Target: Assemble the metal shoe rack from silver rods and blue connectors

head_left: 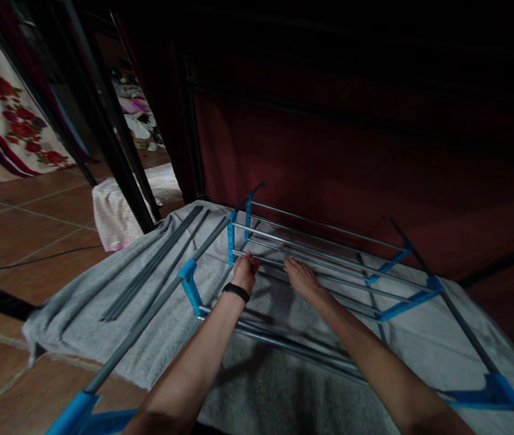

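A partly assembled rack of thin metal tubes and blue plastic brackets lies on a grey blanket. My left hand, with a black band at the wrist, is closed on a crosswise metal tube close to a blue bracket. Further right along that tube, my right hand has its fingers curled over it. Their fingertips are partly hidden. A long grey pole runs through the brackets on the left, and a dark pole through those on the right.
Several loose grey tubes lie on the blanket at the left. Black metal posts rise at the left, and a dark red cloth hangs behind the rack. Tiled floor and a flowered cloth are further left.
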`<state>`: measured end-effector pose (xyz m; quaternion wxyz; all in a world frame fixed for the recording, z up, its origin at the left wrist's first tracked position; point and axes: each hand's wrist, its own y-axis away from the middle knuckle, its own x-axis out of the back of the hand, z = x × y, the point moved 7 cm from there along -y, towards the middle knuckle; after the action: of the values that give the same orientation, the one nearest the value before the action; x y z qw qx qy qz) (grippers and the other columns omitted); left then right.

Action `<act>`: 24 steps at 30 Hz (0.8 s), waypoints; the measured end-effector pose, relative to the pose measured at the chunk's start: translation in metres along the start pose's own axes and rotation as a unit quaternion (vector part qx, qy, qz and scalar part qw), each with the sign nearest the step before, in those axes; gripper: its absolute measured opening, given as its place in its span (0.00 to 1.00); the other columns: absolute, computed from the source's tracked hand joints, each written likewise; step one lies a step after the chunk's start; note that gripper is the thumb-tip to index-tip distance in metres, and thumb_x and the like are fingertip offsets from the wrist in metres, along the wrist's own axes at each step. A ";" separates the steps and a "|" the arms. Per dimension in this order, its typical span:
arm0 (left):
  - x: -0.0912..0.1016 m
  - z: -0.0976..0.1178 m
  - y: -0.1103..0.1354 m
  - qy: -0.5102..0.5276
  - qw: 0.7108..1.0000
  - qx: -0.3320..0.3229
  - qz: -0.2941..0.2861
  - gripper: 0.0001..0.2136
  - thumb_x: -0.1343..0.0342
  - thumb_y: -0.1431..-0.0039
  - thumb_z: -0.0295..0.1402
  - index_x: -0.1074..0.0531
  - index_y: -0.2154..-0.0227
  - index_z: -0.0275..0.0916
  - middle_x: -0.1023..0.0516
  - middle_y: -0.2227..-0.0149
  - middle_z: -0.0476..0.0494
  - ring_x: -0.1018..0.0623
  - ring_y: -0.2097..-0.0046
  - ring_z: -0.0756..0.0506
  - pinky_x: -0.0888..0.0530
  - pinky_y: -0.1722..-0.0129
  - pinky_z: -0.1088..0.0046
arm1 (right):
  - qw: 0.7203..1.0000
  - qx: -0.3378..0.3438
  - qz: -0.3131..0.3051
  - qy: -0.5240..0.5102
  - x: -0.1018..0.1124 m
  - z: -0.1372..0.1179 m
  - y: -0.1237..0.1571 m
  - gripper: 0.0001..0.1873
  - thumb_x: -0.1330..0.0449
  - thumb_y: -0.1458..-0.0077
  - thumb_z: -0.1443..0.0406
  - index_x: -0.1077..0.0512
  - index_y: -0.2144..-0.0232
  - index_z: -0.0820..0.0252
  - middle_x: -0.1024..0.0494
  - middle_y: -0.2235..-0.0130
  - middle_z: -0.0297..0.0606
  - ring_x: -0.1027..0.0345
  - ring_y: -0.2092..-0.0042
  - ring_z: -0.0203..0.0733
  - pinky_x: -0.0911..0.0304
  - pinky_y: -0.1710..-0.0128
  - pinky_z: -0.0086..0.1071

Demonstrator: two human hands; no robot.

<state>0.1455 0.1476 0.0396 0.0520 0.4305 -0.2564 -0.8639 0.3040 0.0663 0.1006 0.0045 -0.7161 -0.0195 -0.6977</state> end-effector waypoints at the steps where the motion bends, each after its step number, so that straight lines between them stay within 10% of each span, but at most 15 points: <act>1: 0.001 0.001 -0.001 -0.002 1.000 -0.008 0.013 0.14 0.39 0.41 0.22 0.38 0.73 0.40 0.37 0.80 0.57 0.34 0.82 0.55 0.30 0.77 0.81 | 1.000 0.001 0.000 0.000 0.001 0.000 0.000 0.16 0.54 0.27 0.66 0.26 0.50 0.58 0.21 0.47 0.47 0.25 0.48 0.46 0.36 0.47 0.38; 24: -0.021 0.030 0.028 -0.134 0.986 -0.095 0.012 0.11 0.43 0.36 0.23 0.36 0.57 0.45 0.30 0.75 0.56 0.27 0.77 0.52 0.27 0.72 0.78 | 0.999 0.006 0.034 -0.004 0.029 0.000 0.006 0.19 0.54 0.28 0.67 0.28 0.44 0.57 0.21 0.45 0.47 0.27 0.45 0.48 0.38 0.43 0.39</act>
<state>0.1324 0.1422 0.0833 0.0684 0.3012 -0.1828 -0.9334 0.3051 0.0611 0.1297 0.0327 -0.7188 0.0008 -0.6944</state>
